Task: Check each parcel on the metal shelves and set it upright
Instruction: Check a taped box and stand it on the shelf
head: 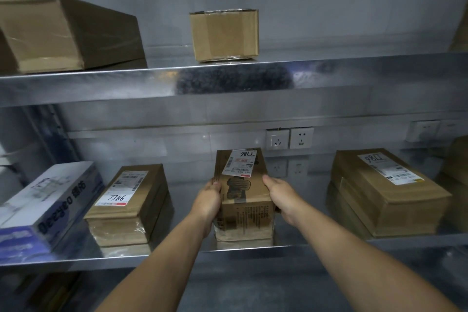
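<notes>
A brown printed parcel with a white label marked 7786 rests on the lower metal shelf, near its front edge. My left hand grips its left side and my right hand grips its right side. The label's handwriting reads upside down from here. Left of it lies a flat brown parcel with a 7786 label facing up. A wider brown parcel lies flat on the right.
A blue and white carton lies at the far left of the lower shelf. The upper shelf carries a large tilted box and a small upright box. Two wall sockets sit behind the held parcel.
</notes>
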A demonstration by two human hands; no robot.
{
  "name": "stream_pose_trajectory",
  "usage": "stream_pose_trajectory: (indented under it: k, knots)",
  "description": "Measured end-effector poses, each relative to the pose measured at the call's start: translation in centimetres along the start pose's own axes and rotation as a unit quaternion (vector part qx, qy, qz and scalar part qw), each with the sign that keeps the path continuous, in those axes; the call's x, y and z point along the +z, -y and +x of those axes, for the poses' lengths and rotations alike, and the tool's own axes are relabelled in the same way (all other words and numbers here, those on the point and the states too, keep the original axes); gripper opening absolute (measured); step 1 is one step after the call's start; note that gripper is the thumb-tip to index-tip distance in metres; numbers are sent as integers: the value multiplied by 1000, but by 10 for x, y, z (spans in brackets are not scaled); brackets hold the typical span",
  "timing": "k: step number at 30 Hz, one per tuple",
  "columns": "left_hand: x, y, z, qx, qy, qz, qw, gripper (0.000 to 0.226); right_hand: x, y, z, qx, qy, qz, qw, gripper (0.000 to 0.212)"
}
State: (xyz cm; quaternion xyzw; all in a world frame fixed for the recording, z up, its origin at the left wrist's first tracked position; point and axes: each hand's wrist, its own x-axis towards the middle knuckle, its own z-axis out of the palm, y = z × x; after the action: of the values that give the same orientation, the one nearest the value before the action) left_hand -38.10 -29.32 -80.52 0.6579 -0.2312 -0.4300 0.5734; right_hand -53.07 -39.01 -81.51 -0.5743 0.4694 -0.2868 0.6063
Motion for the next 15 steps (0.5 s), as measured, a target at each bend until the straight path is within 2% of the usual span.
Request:
stream_pose_trajectory:
  k: [4, 6, 9, 12, 15]
  knots:
    - [0, -9, -2, -10, 9, 6, 1000, 35, -4, 2, 1, 6, 5, -18, 1000, 39]
    - [-4, -14, -2, -10, 3, 14, 1000, 46, -8, 7, -1, 8, 8, -21, 1000, 42]
    - [-11, -24, -2, 51, -36, 69, 996, 56, -13, 17, -8, -22, -30, -9, 999, 40]
    - [-10, -37, -9, 145, -121, 121, 974, 42, -21, 24, -11, -58, -76, -49, 994, 38]
    - [9, -51, -20, 186, -142, 135, 963, 16, -33, 24, -12, -73, -104, -90, 988, 19]
